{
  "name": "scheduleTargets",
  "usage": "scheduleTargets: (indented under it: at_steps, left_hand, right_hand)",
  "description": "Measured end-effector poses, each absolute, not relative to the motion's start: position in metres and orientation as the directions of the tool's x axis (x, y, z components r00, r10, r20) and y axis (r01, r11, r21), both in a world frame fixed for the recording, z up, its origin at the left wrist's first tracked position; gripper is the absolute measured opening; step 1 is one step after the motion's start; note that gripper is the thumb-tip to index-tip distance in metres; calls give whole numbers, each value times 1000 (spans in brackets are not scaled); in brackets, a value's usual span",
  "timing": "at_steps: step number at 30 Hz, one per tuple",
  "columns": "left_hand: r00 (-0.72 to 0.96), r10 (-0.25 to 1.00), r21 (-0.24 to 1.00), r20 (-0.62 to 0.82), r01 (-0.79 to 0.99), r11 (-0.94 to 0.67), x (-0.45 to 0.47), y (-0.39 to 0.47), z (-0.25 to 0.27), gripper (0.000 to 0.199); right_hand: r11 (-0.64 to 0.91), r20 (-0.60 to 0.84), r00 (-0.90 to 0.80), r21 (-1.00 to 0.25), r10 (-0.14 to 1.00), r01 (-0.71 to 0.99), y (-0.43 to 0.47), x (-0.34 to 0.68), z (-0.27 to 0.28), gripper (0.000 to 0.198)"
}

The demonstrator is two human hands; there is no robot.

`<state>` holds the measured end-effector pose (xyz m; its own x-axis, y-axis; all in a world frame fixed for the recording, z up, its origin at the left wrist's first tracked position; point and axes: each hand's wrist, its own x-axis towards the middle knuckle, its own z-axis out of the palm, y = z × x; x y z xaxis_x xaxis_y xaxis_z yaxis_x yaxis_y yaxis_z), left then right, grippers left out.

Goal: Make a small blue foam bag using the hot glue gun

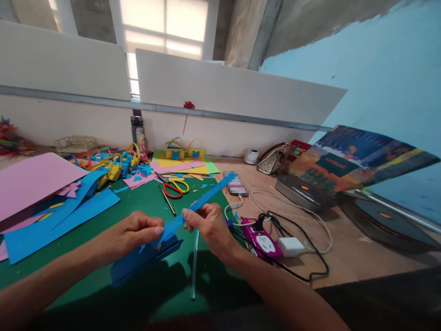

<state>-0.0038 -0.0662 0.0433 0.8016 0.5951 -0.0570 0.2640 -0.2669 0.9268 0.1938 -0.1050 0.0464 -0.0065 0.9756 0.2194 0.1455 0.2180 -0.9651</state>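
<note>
A long blue paper strip (pixel 213 191) slants up to the right between my hands. My left hand (pixel 129 236) pinches its lower end, where it meets a folded blue paper piece (pixel 148 264); whether the two are joined I cannot tell. Farther along, my right hand (pixel 210 225) grips the strip between thumb and fingers. Below my right hand a thin translucent stick (pixel 195 271) lies on the green mat (pixel 129 202). Beyond my hands are a pencil (pixel 167 201) and scissors (pixel 174 188) with red and yellow handles.
Blue paper sheets (pixel 82 220) and a pink sheet (pixel 34 184) lie left. Behind are cut scraps, small yellow paper bags (pixel 175 153) and a bottle (pixel 137 128). At right are a purple power strip (pixel 263 241), cables, a phone (pixel 237 185) and dark cases (pixel 305 193).
</note>
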Motion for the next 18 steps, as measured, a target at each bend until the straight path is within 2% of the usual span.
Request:
scheduleTargets:
  at_steps: [6,13,18]
  left_hand:
    - [799,600,924,-47,262,-277,-4,-66,48,40]
    - [787,613,949,-71,242,-201,-5,-68,54,34]
    - [802,596,929,-39,249,-275,-5,-65,52,37]
  right_hand:
    - [228,232,12,-964,973,140,-103,194,44,32]
    - [215,224,50,-967,973,140,-102,194,46,34]
    - [234,245,91,-965,965,114,-101,194,45,34]
